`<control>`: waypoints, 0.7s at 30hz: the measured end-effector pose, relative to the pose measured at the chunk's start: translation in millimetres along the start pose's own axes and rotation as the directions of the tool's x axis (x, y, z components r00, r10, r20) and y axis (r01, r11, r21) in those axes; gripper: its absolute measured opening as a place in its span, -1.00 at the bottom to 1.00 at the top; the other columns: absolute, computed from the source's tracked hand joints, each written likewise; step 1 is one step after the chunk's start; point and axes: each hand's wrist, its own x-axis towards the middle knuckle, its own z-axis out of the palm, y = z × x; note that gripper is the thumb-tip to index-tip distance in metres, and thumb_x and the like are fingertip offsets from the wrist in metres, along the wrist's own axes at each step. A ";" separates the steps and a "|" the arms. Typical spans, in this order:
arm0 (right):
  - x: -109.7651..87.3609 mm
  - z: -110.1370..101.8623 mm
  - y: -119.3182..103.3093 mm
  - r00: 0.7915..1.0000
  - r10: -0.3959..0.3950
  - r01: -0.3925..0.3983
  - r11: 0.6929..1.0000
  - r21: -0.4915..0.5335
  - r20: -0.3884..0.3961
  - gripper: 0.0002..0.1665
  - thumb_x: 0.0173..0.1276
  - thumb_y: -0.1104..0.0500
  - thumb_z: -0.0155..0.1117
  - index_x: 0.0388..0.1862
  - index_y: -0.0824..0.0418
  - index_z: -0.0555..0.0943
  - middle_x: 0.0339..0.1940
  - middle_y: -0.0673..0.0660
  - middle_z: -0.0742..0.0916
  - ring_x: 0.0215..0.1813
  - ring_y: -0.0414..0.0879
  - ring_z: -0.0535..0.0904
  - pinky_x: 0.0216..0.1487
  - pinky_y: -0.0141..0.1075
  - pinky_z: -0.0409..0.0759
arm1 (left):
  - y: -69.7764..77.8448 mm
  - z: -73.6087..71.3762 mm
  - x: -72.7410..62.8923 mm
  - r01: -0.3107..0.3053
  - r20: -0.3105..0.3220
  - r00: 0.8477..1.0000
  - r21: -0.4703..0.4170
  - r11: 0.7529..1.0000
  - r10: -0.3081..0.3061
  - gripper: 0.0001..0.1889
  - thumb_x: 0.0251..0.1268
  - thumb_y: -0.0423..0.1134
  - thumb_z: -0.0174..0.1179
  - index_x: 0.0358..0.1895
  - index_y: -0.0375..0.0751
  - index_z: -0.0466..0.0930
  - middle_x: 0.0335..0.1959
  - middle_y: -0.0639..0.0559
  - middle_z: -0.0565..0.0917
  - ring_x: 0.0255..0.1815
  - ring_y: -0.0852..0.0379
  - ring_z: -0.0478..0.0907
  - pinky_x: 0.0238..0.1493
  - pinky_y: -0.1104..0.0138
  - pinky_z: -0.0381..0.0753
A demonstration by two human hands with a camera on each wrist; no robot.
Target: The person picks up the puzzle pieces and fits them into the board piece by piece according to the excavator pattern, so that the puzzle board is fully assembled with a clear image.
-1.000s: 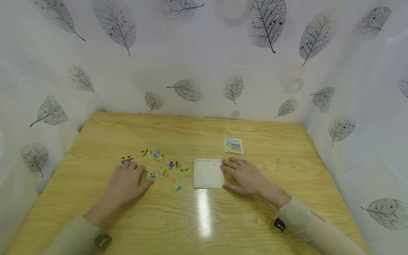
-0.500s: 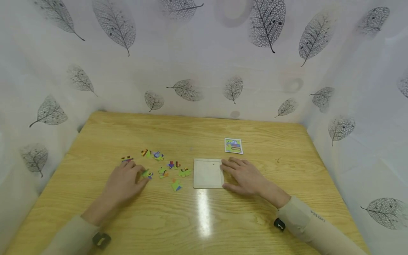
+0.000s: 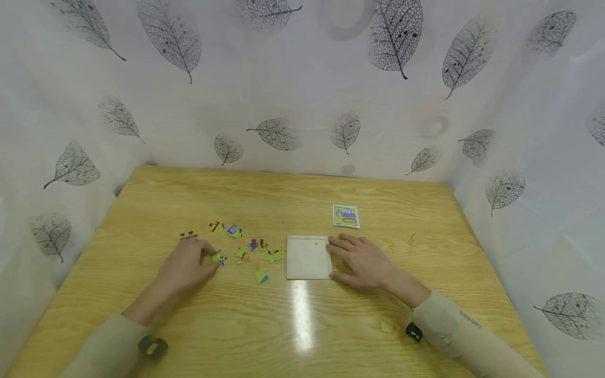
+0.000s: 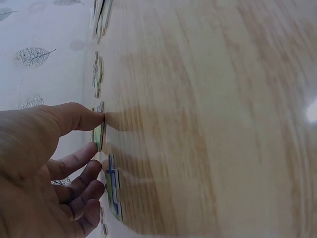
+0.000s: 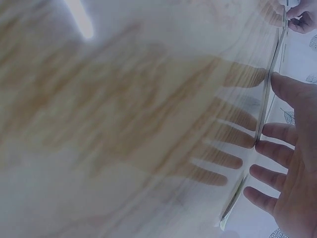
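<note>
My left hand (image 3: 183,265) pinches a green jigsaw puzzle piece (image 3: 219,257) with a yellow and blue print between thumb and index finger. In the left wrist view that puzzle piece (image 4: 98,138) appears nearly edge-on, low at the tabletop. The other left fingers curl loosely beside another puzzle piece (image 4: 113,186) with blue and green on it. At the centre lies a pale square puzzle board (image 3: 309,257) with a raised border. My right hand (image 3: 364,262) rests at its right edge, fingers extended, thumb and fingertips touching the rim (image 5: 270,84) in the right wrist view.
Several loose puzzle pieces, including a green one (image 3: 261,274) and a purple-red one (image 3: 254,244), lie between the left hand and the board. A small picture card (image 3: 346,216) of a digger lies behind the board. Leaf-printed curtain (image 3: 302,94) surrounds the wooden table (image 3: 378,336).
The left hand has drawn slightly left and its thumb and index finger have closed on the green puzzle piece, which has shifted a little left. The right hand and board stay put.
</note>
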 end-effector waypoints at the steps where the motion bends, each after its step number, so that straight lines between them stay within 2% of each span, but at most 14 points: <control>1: 0.0 0.5 0.1 1.000 0.000 0.000 1.000 0.000 0.000 -0.17 0.53 -0.32 0.20 0.57 0.14 0.44 0.63 0.19 0.49 0.60 0.25 0.41 0.51 0.23 0.47 | -0.7 -0.5 0.9 0.007 0.010 1.000 -0.017 1.000 -0.007 -0.64 0.21 -0.15 0.47 -0.05 -0.36 0.74 -0.07 -0.22 0.73 0.04 -0.20 0.61 0.14 -0.16 0.63; 4: 0.2 1.9 0.8 1.000 -0.001 0.001 1.000 -0.004 0.000 -0.16 0.52 -0.32 0.20 0.57 0.14 0.44 0.63 0.18 0.49 0.60 0.25 0.42 0.50 0.23 0.48 | -1.6 -2.4 2.4 0.032 0.031 0.999 -0.067 0.997 -0.030 -0.61 0.18 -0.15 0.49 -0.04 -0.36 0.72 -0.09 -0.22 0.72 -0.03 -0.14 0.61 0.07 -0.10 0.66; 8: 0.0 2.1 0.8 1.000 0.002 -0.002 1.000 0.000 0.001 -0.16 0.52 -0.32 0.21 0.57 0.14 0.44 0.63 0.19 0.49 0.60 0.25 0.41 0.51 0.24 0.47 | 0.0 -4.3 2.1 0.043 0.023 0.999 -0.114 0.992 -0.041 -0.62 0.17 -0.18 0.49 -0.05 -0.35 0.67 -0.13 -0.19 0.73 -0.08 -0.08 0.64 0.02 -0.03 0.68; 16: -0.3 2.1 0.6 1.000 0.006 -0.006 1.000 0.003 0.006 -0.16 0.53 -0.31 0.20 0.58 0.15 0.43 0.63 0.19 0.49 0.61 0.25 0.40 0.51 0.24 0.46 | 2.5 -2.8 1.3 0.043 0.031 0.999 -0.234 0.971 -0.037 -0.75 0.27 -0.27 0.41 -0.08 -0.30 0.63 -0.19 -0.12 0.75 -0.20 0.08 0.65 -0.19 0.36 0.60; 21: 0.1 2.5 1.1 1.000 0.004 -0.004 1.000 0.000 0.000 -0.16 0.52 -0.31 0.21 0.58 0.15 0.43 0.62 0.19 0.49 0.61 0.25 0.41 0.51 0.24 0.47 | 3.2 -0.5 2.0 0.047 0.030 0.999 -0.302 0.952 -0.040 -0.77 0.30 -0.28 0.41 -0.07 -0.29 0.66 -0.16 -0.12 0.75 -0.16 0.08 0.65 -0.16 0.41 0.61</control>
